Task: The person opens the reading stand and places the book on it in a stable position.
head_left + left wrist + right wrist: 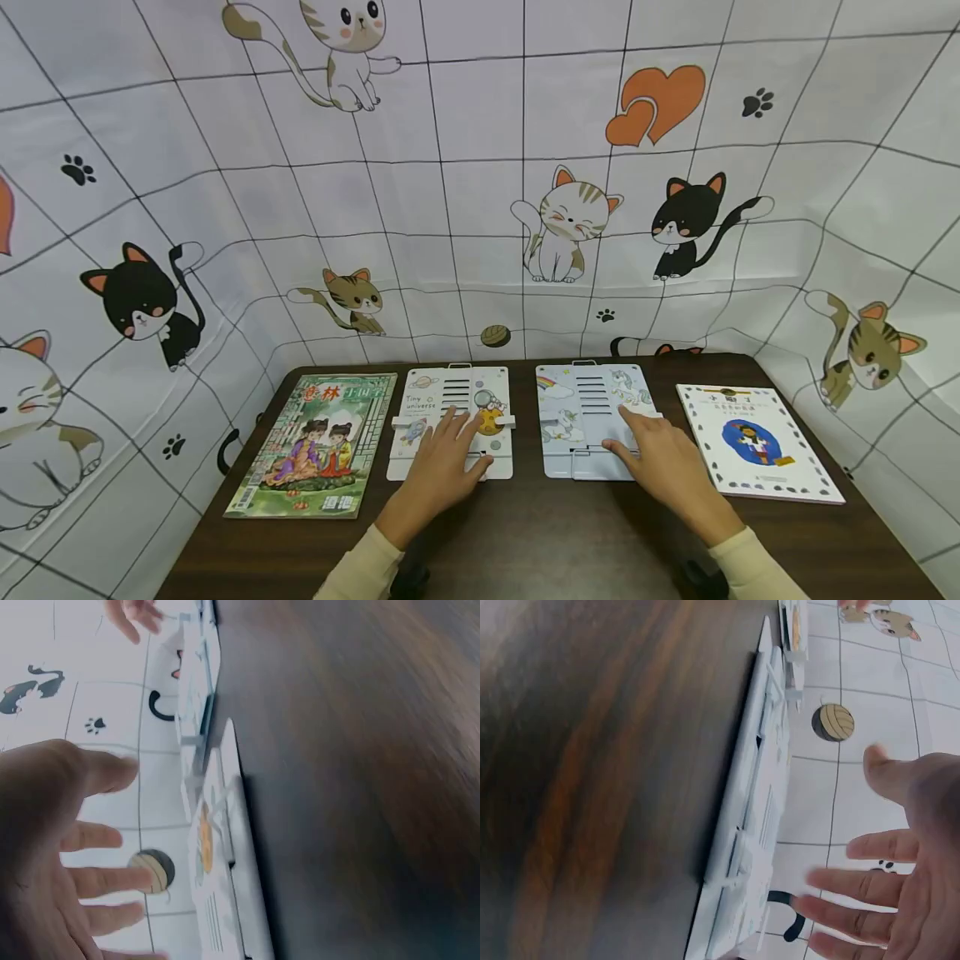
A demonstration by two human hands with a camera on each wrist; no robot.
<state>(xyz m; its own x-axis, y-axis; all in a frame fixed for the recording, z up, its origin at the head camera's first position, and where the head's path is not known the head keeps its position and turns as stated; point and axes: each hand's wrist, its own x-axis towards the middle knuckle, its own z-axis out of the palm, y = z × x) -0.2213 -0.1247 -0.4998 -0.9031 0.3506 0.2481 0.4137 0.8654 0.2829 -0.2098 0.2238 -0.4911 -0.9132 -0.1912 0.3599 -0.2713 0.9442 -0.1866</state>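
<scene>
Two white folding book stands lie flat side by side on a dark wooden table (540, 533). My left hand (444, 462) spreads its straight fingers over the left stand (435, 390), which is printed with planets. My right hand (658, 460) is spread the same way over the right stand (579, 402), printed with unicorns. The left wrist view shows the left hand (60, 862) held slightly off its stand (225, 862). In the right wrist view a gap also separates the right hand (900, 877) from its stand (754, 810). Neither hand holds anything.
A colourful magazine (315, 446) lies at the table's left, and a white book (757, 442) with a blue picture lies at the right. A cat-print cloth backdrop (480, 208) closes off the back and both sides.
</scene>
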